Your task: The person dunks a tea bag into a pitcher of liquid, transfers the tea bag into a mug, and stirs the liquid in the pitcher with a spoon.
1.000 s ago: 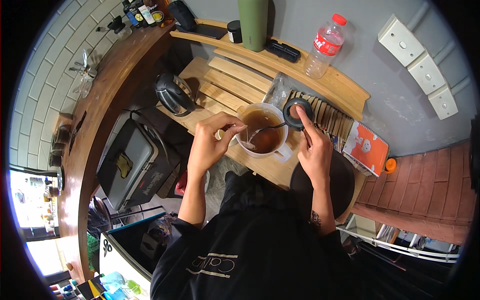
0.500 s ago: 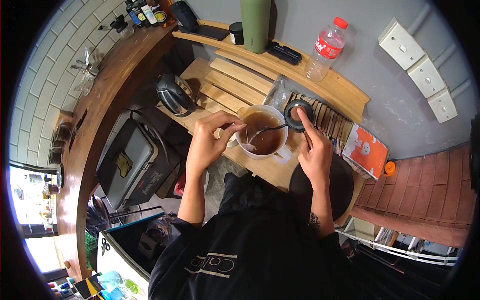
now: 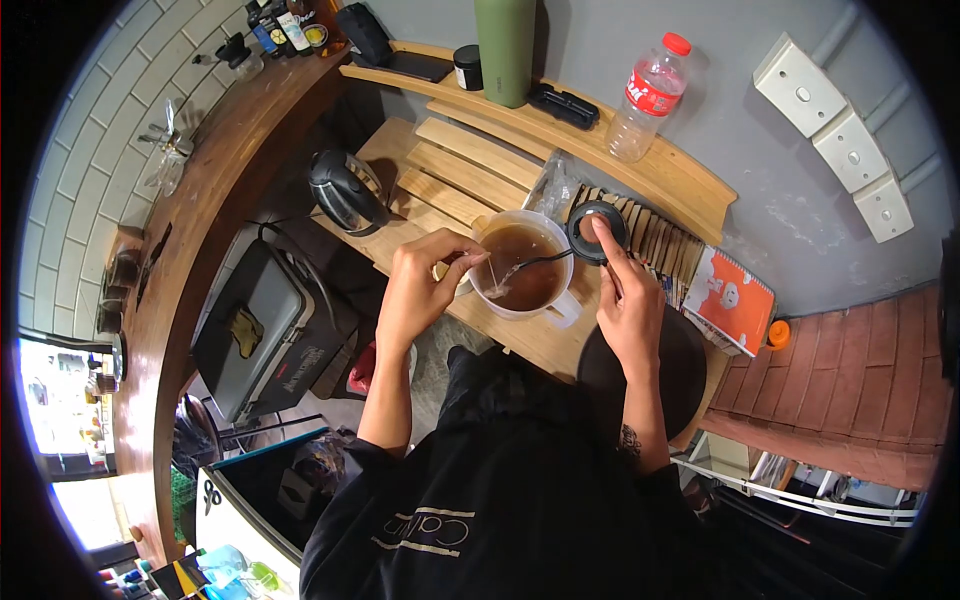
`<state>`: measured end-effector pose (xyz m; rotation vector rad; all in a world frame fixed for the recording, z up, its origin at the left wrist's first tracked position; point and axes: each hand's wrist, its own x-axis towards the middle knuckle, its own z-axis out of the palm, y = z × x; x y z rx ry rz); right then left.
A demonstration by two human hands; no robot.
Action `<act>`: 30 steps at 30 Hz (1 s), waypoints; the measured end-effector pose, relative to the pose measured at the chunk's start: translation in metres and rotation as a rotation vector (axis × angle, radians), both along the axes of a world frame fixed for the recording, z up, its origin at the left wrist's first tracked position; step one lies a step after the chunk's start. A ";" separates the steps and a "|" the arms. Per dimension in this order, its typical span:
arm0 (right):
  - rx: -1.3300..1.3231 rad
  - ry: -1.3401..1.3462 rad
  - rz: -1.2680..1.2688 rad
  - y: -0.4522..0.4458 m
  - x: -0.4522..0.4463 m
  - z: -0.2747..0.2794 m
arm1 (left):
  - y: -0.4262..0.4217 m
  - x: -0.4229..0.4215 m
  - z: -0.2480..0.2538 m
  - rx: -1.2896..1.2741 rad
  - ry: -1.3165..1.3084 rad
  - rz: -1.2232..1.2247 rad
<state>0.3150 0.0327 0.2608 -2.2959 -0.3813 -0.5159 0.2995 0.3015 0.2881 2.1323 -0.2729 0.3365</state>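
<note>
A translucent plastic jug of brown tea stands on the wooden table in front of me. Over its left rim, my left hand pinches the string of a tea bag, which hangs at the tea's surface. My right hand holds a round black disc-shaped piece beside the right rim, one fingertip on its face. A thin black curved stem runs from it into the tea; its exact kind is unclear. Behind my left fingers, a small pale item is mostly hidden.
A black kettle stands at the table's far left. A row of books and an orange notebook lie right of the jug, near a dark round seat. A green flask and plastic bottle occupy the shelf behind.
The tea bag has risen slightly and shifted a little left in the jug as my left hand moves with its string. My right hand and the black piece stay nearly still.
</note>
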 end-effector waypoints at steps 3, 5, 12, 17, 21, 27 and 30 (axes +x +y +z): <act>-0.034 -0.012 -0.005 0.000 -0.001 0.002 | -0.003 -0.005 0.016 -0.010 -0.105 -0.013; -0.048 -0.029 -0.010 0.000 -0.001 0.004 | -0.003 -0.004 0.017 0.004 -0.172 -0.019; -0.014 -0.008 0.004 -0.002 -0.002 0.002 | -0.001 -0.007 0.012 -0.032 -0.103 -0.017; -0.003 -0.004 0.007 0.001 -0.001 0.003 | 0.001 -0.006 0.014 -0.021 -0.067 -0.017; -0.009 -0.021 0.006 0.000 -0.001 0.002 | -0.006 -0.012 0.013 -0.061 -0.073 -0.036; -0.005 -0.035 0.010 0.003 -0.001 0.003 | -0.005 -0.010 0.016 -0.063 -0.080 -0.018; -0.012 -0.027 0.002 0.003 -0.003 0.001 | -0.005 -0.005 0.003 -0.087 -0.012 0.015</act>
